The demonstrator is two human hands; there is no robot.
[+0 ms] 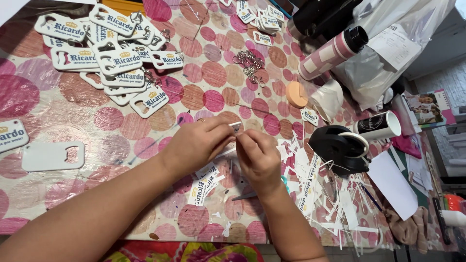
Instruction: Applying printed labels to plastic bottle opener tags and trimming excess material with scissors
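Observation:
My left hand (196,143) and my right hand (258,155) meet over the middle of the table, fingertips pinched together on a small white printed tag (235,128). A ring shows on a left finger. Under the hands lie printed white labels (203,182) and the tip of a pair of scissors (245,196). A pile of white bottle-opener-shaped pieces with printed labels (114,58) covers the far left. One blank white opener piece (53,156) lies alone at the near left.
A dotted pink tablecloth (213,73) covers the table. Metal key rings (248,63) lie at the centre back, an orange sponge (296,94) beside them. A black tape dispenser (340,150), a black-and-white mug (381,126), a striped bottle (332,52), plastic bags and paper scraps (335,204) crowd the right.

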